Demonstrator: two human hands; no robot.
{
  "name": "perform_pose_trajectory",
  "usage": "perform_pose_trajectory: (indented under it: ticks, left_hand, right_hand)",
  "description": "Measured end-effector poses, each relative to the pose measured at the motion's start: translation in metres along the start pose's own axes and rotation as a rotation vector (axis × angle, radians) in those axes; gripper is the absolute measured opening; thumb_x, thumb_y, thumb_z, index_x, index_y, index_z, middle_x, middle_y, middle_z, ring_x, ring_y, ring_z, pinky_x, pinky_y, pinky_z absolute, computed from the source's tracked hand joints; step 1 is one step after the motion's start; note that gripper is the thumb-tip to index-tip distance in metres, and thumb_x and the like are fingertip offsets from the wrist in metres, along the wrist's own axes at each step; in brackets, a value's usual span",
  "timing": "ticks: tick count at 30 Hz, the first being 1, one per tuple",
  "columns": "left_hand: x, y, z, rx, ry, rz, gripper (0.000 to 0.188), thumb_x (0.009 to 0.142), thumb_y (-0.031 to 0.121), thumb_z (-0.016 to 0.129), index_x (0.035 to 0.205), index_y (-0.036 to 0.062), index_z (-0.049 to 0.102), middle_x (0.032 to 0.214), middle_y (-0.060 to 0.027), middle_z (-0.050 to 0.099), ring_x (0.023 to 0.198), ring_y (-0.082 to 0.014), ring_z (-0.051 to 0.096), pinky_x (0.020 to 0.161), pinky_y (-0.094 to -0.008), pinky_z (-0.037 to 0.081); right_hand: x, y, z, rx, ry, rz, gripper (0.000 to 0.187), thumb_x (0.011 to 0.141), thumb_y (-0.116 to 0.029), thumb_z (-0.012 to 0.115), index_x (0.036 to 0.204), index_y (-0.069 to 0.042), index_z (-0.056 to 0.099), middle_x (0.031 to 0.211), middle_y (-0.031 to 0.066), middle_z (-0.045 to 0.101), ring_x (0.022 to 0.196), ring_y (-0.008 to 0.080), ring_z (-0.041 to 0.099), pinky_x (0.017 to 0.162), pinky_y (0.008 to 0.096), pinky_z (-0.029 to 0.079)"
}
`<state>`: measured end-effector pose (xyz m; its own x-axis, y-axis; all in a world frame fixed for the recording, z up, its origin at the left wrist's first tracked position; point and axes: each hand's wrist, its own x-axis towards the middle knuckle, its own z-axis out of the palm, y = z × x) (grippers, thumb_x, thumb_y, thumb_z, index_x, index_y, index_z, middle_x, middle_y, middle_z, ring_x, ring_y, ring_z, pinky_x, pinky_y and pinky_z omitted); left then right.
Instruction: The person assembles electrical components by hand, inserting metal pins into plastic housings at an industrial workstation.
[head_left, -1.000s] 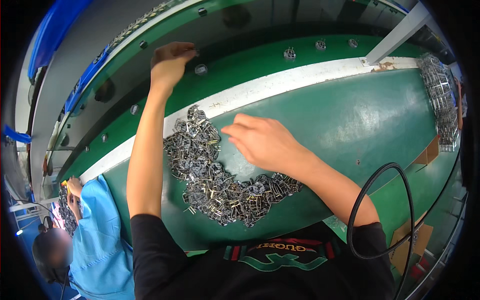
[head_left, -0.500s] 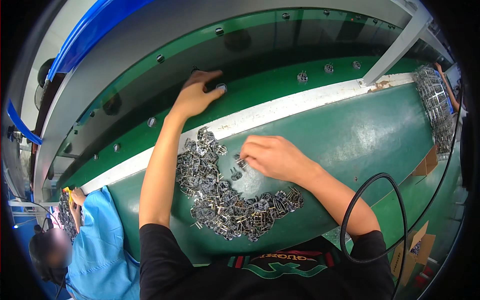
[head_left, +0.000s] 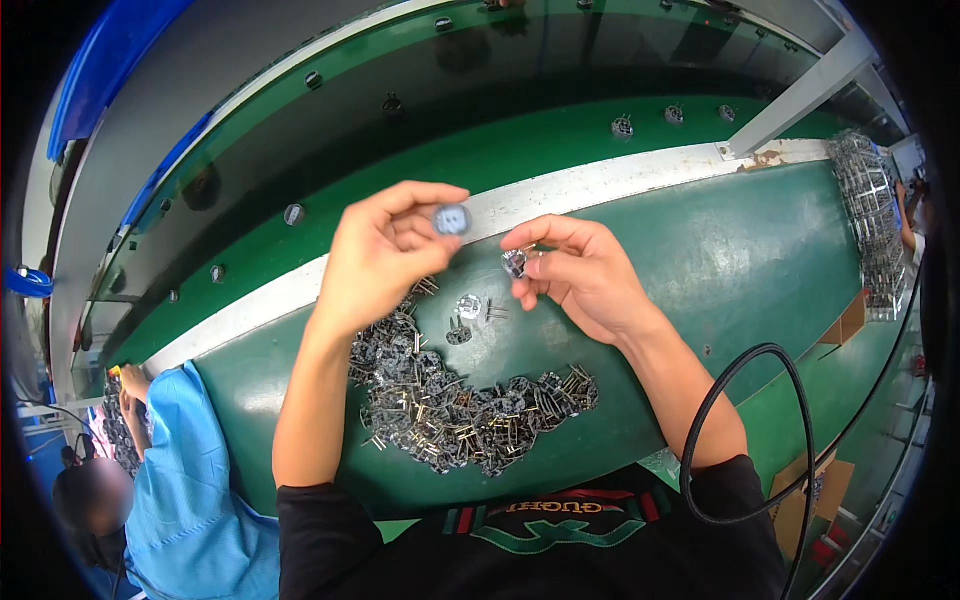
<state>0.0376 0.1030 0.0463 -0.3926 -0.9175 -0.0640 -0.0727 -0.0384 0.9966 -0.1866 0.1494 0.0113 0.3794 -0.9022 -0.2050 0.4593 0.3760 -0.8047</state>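
Between the fingers and thumb of my left hand (head_left: 375,250) is a small round housing (head_left: 452,220), dark-rimmed with a pale bluish face, held above the white ledge. Facing it, my right hand (head_left: 585,275) pinches a small round plug insert (head_left: 514,263) with metal pins; the fingers partly cover it. The two pieces are apart. Below the hands, a few loose plug inserts (head_left: 459,332) lie on the green table. A curved heap of plug inserts (head_left: 460,415) with gold and silver pins spreads nearer to me, its left part beside my left forearm.
Beyond the white ledge (head_left: 560,190) runs a green conveyor (head_left: 540,130) carrying spaced round pieces. A grey post (head_left: 800,95) stands at right, near stacked wire-like metal parts (head_left: 868,225). A black cable (head_left: 690,440) loops by my right arm. A co-worker in blue (head_left: 190,480) sits at left.
My left hand has come back from over the conveyor with the round housing. My right hand has lifted a plug insert off the table and moved up and right, turning its fingers toward the left hand.
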Motion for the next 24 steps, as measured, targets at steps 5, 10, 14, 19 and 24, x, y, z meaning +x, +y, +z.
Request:
perform_pose_trajectory:
  ticks: [5,10,14,19,24]
  left_hand:
    - [-0.011,-0.002,0.016,0.117,0.000,0.014,0.034,0.078,-0.005,0.071,0.111,-0.0032,0.065,0.096,-0.0081,0.069,0.075,-0.0066,0.063,0.068,-0.0210,0.053]
    - [-0.016,-0.001,0.025,0.094,-0.031,0.040,0.034,0.077,-0.005,0.072,0.110,-0.0004,0.065,0.093,-0.0068,0.069,0.073,-0.0065,0.064,0.067,-0.0209,0.053]
    - [-0.018,-0.004,0.028,-0.027,-0.077,-0.021,0.037,0.078,-0.005,0.072,0.113,-0.0006,0.063,0.094,-0.0064,0.069,0.074,-0.0068,0.064,0.068,-0.0212,0.053]
    - [-0.017,-0.003,0.028,-0.108,-0.084,-0.083,0.039,0.079,-0.005,0.072,0.116,-0.0017,0.063,0.096,-0.0076,0.069,0.076,-0.0080,0.065,0.070,-0.0215,0.054]
    - [-0.019,0.000,0.033,-0.098,-0.116,-0.085,0.039,0.079,-0.007,0.072,0.117,-0.0040,0.064,0.100,-0.0092,0.069,0.084,-0.0099,0.066,0.074,-0.0232,0.057]
  right_hand:
    - [-0.009,-0.001,0.012,-0.093,0.062,-0.208,0.025,0.088,0.006,0.056,0.112,0.007,0.065,0.090,0.0081,0.064,0.076,0.0152,0.066,0.067,0.0264,0.054]
    - [-0.014,-0.004,0.007,-0.203,0.149,-0.334,0.025,0.089,0.006,0.055,0.111,0.006,0.066,0.085,0.0062,0.063,0.074,0.0130,0.064,0.064,0.0239,0.051]
    - [-0.016,-0.009,-0.002,0.007,0.113,-0.207,0.017,0.091,0.001,0.059,0.106,0.005,0.067,0.082,0.0044,0.062,0.072,0.0104,0.062,0.062,0.0214,0.048]
    - [-0.015,-0.008,0.019,-0.232,0.262,-0.266,0.013,0.093,-0.002,0.064,0.103,0.004,0.067,0.082,0.0037,0.063,0.072,0.0097,0.061,0.062,0.0224,0.048]
    - [-0.014,-0.001,0.016,-0.819,0.248,-0.827,0.018,0.081,0.006,0.074,0.098,0.001,0.073,0.092,0.0058,0.062,0.077,0.0111,0.062,0.065,0.0248,0.051]
